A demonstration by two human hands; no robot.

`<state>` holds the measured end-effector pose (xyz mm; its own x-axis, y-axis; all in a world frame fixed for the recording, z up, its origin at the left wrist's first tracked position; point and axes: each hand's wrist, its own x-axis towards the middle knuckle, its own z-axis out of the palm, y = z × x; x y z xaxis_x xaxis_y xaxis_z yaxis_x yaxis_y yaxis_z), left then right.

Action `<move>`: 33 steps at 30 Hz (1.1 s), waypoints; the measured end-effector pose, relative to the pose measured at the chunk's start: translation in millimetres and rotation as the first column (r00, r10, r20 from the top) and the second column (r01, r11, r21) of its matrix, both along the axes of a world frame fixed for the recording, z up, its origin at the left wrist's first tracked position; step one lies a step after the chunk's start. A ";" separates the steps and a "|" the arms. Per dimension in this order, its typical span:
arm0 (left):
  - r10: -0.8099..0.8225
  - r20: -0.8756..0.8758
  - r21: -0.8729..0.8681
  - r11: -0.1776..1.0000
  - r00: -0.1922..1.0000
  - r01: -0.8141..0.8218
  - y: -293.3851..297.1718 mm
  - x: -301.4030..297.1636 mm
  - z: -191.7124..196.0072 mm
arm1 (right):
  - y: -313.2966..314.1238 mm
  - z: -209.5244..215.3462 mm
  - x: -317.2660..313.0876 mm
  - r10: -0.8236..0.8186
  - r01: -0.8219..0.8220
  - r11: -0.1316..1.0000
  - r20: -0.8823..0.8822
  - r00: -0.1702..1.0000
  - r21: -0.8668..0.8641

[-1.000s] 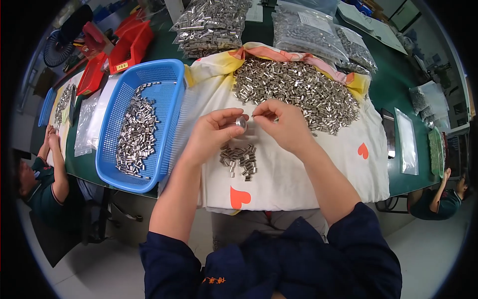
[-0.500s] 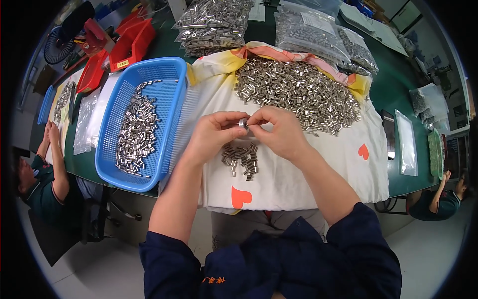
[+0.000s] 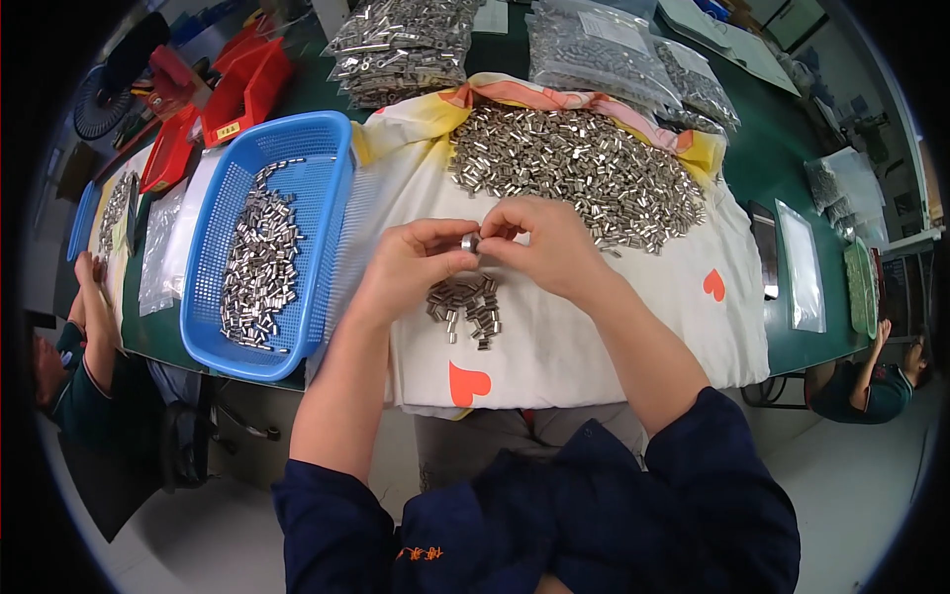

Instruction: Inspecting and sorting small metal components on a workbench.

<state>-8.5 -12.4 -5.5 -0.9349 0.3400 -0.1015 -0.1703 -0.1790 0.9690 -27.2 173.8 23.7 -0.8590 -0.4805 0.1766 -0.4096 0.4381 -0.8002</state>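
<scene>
Both hands meet over the cloth: the left hand (image 3: 411,265) and right hand (image 3: 549,247) pinch one small metal sleeve (image 3: 469,242) between their fingertips, held up where it is easy to see. Just below lies a small cluster of sleeves (image 3: 465,305), short shiny tubes, close enough to reach. The white cloth (image 3: 594,337), soft and printed with orange hearts, keeps them from rolling. Further off sits the big pile (image 3: 574,168); to the left, a blue plastic basket (image 3: 213,198) with latticed walls holds more.
</scene>
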 end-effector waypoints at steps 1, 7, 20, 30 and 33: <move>0.000 0.001 0.004 1.000 1.000 0.000 1.3 -0.2 0.4 | 4.4 1.3 -4.9 0.000 0.000 1.000 0.001 1.000 0.004; -0.110 0.027 -0.132 0.985 0.994 0.113 6.8 -0.5 7.5 | 33.6 -2.4 -18.0 -0.025 0.119 0.926 -0.258 0.966 0.357; -0.097 0.021 -0.086 0.991 0.995 0.098 4.6 -2.0 5.3 | 23.7 -15.6 -15.8 -0.032 0.222 0.878 -0.412 0.911 0.424; -0.018 0.062 0.048 0.999 0.998 0.015 0.9 -5.1 2.8 | -1.1 4.4 5.3 -0.078 0.084 0.994 0.083 0.993 -0.070; -0.021 0.060 -0.024 0.999 0.998 0.023 2.9 -4.1 6.2 | -1.6 5.1 7.7 -0.096 0.098 0.995 0.058 0.994 -0.035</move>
